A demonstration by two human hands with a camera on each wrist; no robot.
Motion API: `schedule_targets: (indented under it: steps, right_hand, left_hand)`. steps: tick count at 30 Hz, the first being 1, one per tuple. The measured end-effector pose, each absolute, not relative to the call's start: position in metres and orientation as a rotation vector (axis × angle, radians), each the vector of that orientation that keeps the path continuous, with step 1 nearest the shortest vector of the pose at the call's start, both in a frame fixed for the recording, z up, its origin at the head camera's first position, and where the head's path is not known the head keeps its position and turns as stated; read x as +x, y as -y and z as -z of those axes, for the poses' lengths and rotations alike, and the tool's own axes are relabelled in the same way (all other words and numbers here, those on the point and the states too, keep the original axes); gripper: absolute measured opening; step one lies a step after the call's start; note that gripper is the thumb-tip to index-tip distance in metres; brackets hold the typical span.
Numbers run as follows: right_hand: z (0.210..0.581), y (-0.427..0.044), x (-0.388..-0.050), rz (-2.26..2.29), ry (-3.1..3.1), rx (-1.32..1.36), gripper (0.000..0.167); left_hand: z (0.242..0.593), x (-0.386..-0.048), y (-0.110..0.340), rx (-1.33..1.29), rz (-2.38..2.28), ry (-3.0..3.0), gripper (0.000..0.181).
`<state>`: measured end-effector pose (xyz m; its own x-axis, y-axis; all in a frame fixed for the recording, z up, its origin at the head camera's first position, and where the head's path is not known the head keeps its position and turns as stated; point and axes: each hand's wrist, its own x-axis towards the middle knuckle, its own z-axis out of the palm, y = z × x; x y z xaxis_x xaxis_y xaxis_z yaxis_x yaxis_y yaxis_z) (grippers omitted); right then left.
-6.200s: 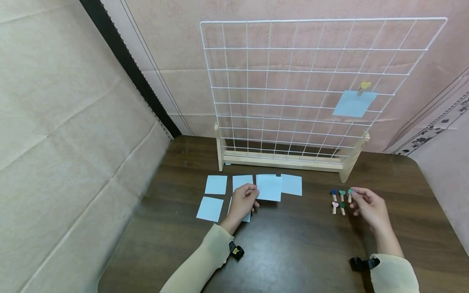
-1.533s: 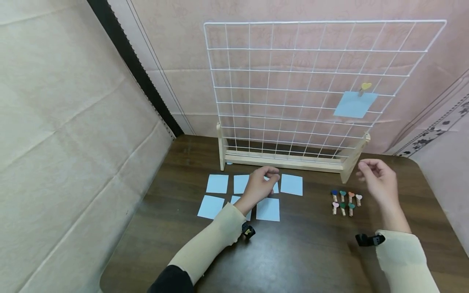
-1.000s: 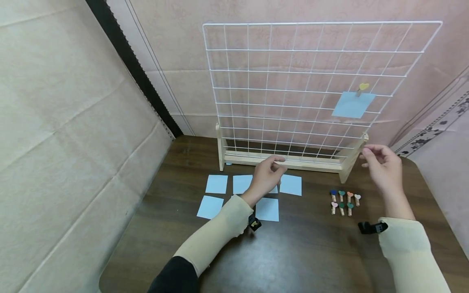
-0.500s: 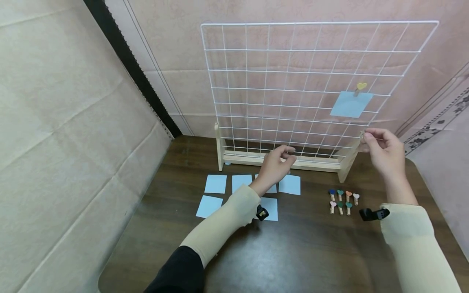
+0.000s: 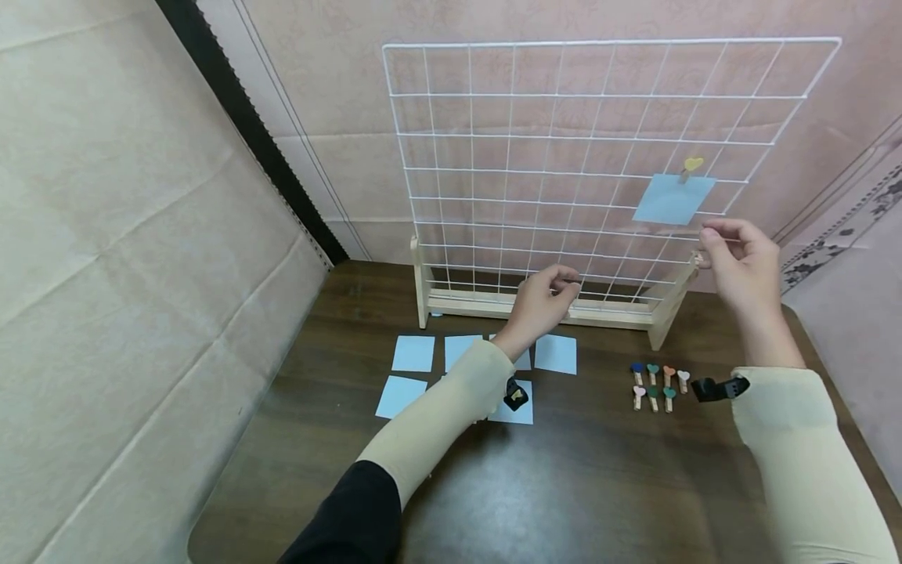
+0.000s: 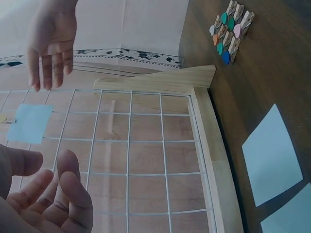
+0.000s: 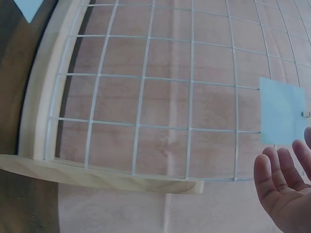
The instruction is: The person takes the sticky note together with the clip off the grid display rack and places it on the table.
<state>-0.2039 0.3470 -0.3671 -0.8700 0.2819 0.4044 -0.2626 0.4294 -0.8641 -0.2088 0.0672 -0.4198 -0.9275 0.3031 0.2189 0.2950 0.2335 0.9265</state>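
Observation:
My left hand (image 5: 541,307) hovers in front of the lower part of a white wire grid (image 5: 521,170), fingers loosely curved and nothing between them. Just below the clipped note, beside the grid's right edge, is my right hand (image 5: 747,262), also holding nothing. A blue square note (image 5: 674,200) hangs on the grid from a clothespin with a yellow heart (image 5: 694,164). In the right wrist view the fingers (image 7: 284,167) are close to that note's lower edge; whether they touch it I cannot tell. Several blue notes (image 5: 413,354) lie in two rows on the table, partly covered by my left arm.
Several small clothespins with coloured hearts (image 5: 653,388) lie in two rows at the table's right. The grid stands in a wooden base (image 5: 535,307) near the back of the brown table (image 5: 585,478). Fabric walls (image 5: 141,235) enclose the left and back.
My left hand has let go of a blue note, now in the front row. My right hand has left a clothespin among the others. Both hands have since risen toward the grid.

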Motion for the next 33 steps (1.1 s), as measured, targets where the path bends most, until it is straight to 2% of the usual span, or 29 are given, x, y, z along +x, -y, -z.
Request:
schedule_targets:
  steps: [9,18,33]
  right_hand:
    - [0.343,-0.352,-0.211,-1.479,2.087,-0.084,0.024]
    - [0.328,-0.353,-0.215,-1.490,2.087,-0.043,0.023]
    - [0.307,-0.342,-0.225,-1.357,2.138,0.014,0.030]
  left_hand:
    - [0.406,-0.216,-0.080,0.671,-1.852,-2.430,0.029]
    - [0.396,-0.222,-0.091,0.726,-1.774,-2.433,0.034]
    - [0.374,-0.240,-0.097,0.796,-1.773,-2.412,0.037]
